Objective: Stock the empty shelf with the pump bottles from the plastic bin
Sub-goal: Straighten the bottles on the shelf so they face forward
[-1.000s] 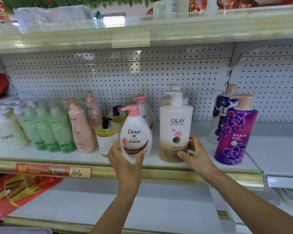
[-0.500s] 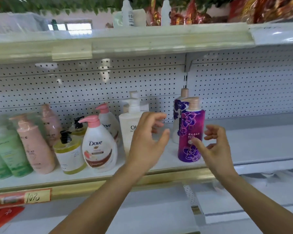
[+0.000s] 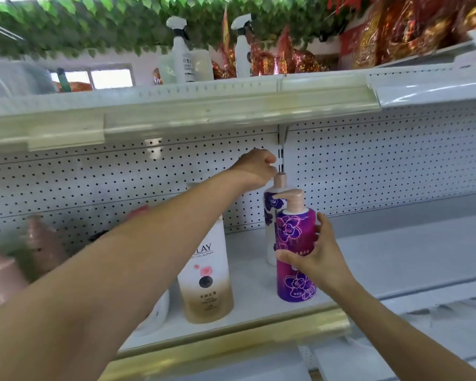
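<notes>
A purple flowered pump bottle (image 3: 293,232) stands near the front edge of the shelf (image 3: 259,279). My right hand (image 3: 315,262) wraps around its middle. Behind it stands a white flowered pump bottle (image 3: 270,207). My left hand (image 3: 254,167) reaches over to the pink pump top of that white bottle, fingers closed around or at it. A white and gold Olay bottle (image 3: 208,281) stands to the left, partly hidden by my left forearm. The plastic bin is out of view.
Pink bottles (image 3: 0,276) stand blurred at the far left of the shelf. The shelf section to the right (image 3: 410,243) is bare. The upper shelf (image 3: 204,105) carries spray bottles (image 3: 183,50) and red-gold packets. A pegboard back wall (image 3: 368,160) runs behind.
Both hands left the Dove and Olay bottles and moved right. My right hand now grips the purple bottle and my left hand has reached the white flowered bottle's pump. The view shifted right and up.
</notes>
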